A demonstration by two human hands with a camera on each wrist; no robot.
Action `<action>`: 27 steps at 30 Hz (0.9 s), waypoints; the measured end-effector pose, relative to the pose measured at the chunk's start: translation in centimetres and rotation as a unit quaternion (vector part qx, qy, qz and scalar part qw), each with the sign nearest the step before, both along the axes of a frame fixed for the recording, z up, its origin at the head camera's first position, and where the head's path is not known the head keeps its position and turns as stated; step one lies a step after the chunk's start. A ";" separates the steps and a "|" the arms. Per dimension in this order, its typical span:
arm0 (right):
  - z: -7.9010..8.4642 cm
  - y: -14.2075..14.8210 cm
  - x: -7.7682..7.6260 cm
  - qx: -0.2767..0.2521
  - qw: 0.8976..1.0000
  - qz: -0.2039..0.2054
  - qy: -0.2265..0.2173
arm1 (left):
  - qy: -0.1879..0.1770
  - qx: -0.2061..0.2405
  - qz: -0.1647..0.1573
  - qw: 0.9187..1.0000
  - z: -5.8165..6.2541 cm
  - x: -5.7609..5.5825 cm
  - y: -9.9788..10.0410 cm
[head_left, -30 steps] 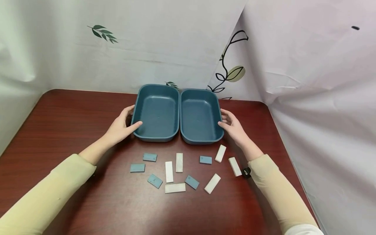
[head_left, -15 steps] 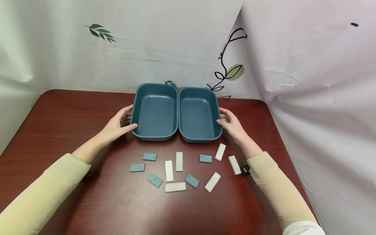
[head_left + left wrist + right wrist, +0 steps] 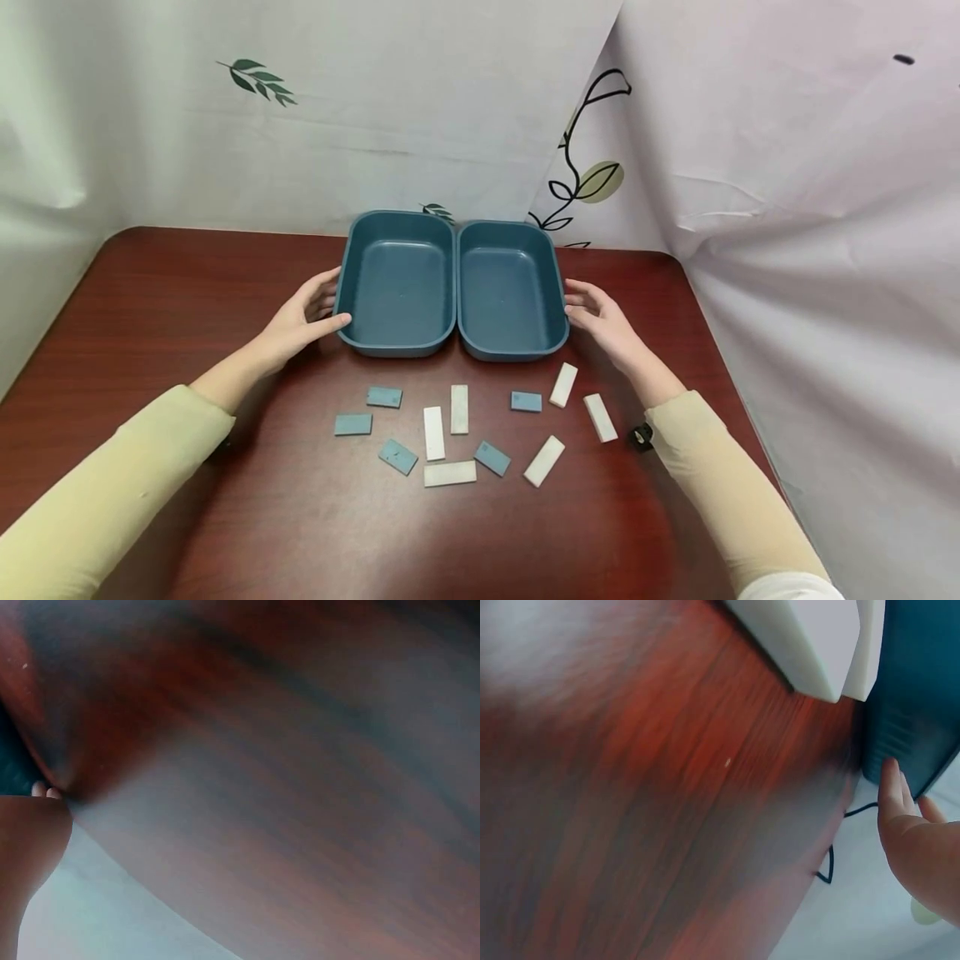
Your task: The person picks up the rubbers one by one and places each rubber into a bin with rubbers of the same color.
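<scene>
Two teal plastic bins stand side by side against the back of the table. My left hand (image 3: 303, 321) is spread at the left bin (image 3: 402, 287), its thumb tip on the near-left rim and its fingers along the outer wall. Beside the right bin (image 3: 504, 292), my right hand (image 3: 603, 321) has relaxed fingers right at the outer wall, thumb outside the rim. In the right wrist view, those fingers (image 3: 891, 791) extend straight near the teal wall. Nothing lies inside either bin. In front lie several flat blue-grey tiles (image 3: 398, 457) and several longer white blocks (image 3: 450, 473).
The dark red wooden table (image 3: 322, 517) has rounded back corners. Behind it hangs a white curtain (image 3: 337, 125) with leaf prints, and another wrinkled stretch closes off the right side. One white block (image 3: 601, 417) lies close to my right forearm.
My right hand has drawn slightly right, its thumb coming off the right bin's rim. My left thumb has pulled back from inside the left bin to its rim. Tiles and blocks stay put.
</scene>
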State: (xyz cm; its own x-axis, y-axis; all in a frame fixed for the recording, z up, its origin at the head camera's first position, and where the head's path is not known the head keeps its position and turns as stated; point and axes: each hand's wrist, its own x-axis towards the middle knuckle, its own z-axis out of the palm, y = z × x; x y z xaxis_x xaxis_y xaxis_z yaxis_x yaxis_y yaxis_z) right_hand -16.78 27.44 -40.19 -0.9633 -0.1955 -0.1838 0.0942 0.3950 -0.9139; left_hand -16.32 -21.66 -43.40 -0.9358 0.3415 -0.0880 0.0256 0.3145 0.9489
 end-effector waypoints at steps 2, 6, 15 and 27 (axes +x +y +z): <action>0.2 0.5 0.4 0.000 1.000 0.006 0.001 | -0.009 0.006 0.003 1.000 -0.2 0.0 0.0; 0.7 1.5 1.5 0.021 1.000 0.016 0.007 | -0.021 0.024 0.007 0.999 -0.7 0.1 0.0; 1.1 3.3 4.1 0.094 0.994 0.050 0.029 | -0.028 0.058 0.002 0.998 -0.6 0.0 -0.1; 0.2 5.1 5.9 0.113 0.983 0.142 0.018 | -0.025 0.164 -0.002 0.986 -1.2 -0.1 0.3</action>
